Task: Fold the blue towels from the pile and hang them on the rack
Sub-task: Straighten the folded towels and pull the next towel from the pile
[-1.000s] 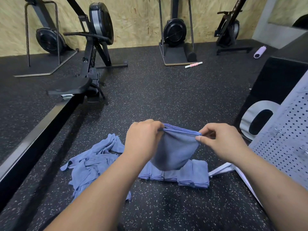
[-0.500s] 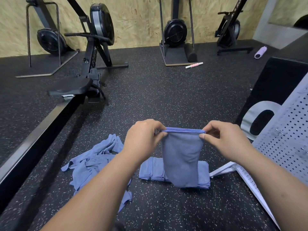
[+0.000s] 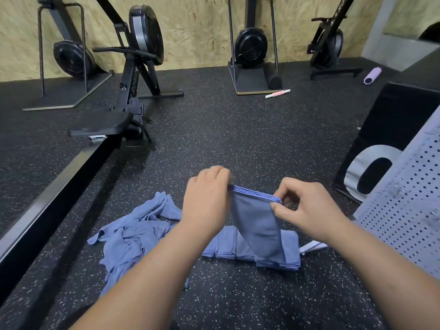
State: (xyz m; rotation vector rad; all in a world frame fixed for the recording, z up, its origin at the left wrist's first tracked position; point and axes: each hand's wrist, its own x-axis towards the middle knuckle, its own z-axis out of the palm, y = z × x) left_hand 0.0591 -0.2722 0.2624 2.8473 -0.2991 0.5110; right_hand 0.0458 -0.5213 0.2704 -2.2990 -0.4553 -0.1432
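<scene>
A folded blue towel (image 3: 258,225) hangs in the air between my hands, its layered top edge stretched level. My left hand (image 3: 207,201) pinches its left corner and my right hand (image 3: 307,208) pinches its right corner. Its lower end reaches down over a row of folded blue towels (image 3: 225,246) lying on the floor. Left of that row a rumpled pile of blue towels (image 3: 133,236) is spread on the dark speckled floor. A white perforated rack (image 3: 404,210) leans at the right edge, only partly in view.
A rowing machine (image 3: 128,96) with its long black rail (image 3: 47,201) runs along the left. Other exercise machines stand against the wooden wall. A black box with a white digit (image 3: 385,129) sits at right. A pink-white stick (image 3: 277,93) and purple roller (image 3: 372,75) lie far back.
The towel hung rounded between my hands; now it is pulled straight and hangs longer and narrower. My hands have tilted slightly, the left a little higher than the right.
</scene>
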